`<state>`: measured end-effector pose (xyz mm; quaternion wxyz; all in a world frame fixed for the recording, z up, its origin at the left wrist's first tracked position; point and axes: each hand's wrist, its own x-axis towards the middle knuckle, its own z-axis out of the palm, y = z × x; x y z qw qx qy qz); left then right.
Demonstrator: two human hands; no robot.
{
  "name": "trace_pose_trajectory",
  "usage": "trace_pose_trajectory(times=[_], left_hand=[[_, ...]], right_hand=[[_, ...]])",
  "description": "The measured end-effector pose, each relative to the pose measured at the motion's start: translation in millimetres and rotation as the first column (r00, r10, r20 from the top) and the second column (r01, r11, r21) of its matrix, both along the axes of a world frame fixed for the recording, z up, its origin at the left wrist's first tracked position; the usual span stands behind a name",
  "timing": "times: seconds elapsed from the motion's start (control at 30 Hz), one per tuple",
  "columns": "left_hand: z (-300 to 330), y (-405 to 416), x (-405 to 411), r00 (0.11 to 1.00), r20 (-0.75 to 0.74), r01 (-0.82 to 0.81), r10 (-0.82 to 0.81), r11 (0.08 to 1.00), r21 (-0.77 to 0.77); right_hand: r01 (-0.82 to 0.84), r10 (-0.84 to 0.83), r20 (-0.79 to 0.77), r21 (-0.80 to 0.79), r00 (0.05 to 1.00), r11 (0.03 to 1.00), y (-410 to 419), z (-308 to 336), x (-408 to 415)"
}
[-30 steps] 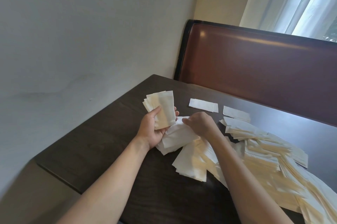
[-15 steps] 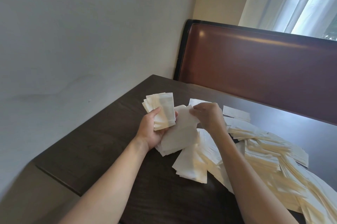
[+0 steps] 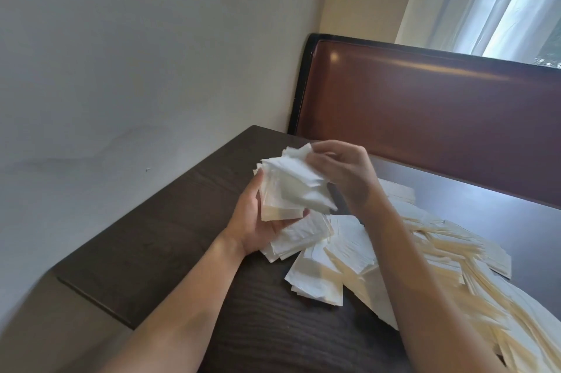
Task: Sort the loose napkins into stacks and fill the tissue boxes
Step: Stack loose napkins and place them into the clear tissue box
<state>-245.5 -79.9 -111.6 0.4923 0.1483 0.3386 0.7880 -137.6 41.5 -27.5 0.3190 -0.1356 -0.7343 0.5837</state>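
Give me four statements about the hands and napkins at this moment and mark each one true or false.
1. The left hand holds a stack of napkins. True.
2. The right hand lies flat on the table. False: it is raised, pinching a white napkin at the stack.
3. Loose napkins lie spread on the table. True.
4. A tissue box stands beside the left hand. False: no box is in view.

white napkin stack [image 3: 287,190] held, loose napkins [image 3: 425,254] strewn

Bare table [image 3: 170,239] lies left; loose napkins [image 3: 440,266] (spread wide) crowd the right.
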Motion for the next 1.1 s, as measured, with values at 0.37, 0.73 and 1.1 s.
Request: trace_pose_trajectory(times=[0.37,0.73,1.1], left_hand=[[-1.8,-1.4,3.7,0.973,-0.002,0.229,-0.230,0.970,-0.078],[-2.9,2.7,1.9,0.999,0.044,0.029,-0.027,0.999,-0.044],[-0.6,-1.2,5.7,0.980,0.049,0.192,-0.193,0.981,0.009]], right_hand=[[0.034,-0.195,0.260,0.518,0.946,0.855,5.3,-20.9,-9.0],[0.275,-0.265,-0.073,0.306,0.961,0.912,5.9,-2.8,-4.2],[-0.013,-0.203,0.263,0.639,0.943,0.769,-5.6,-23.2,-11.3]])
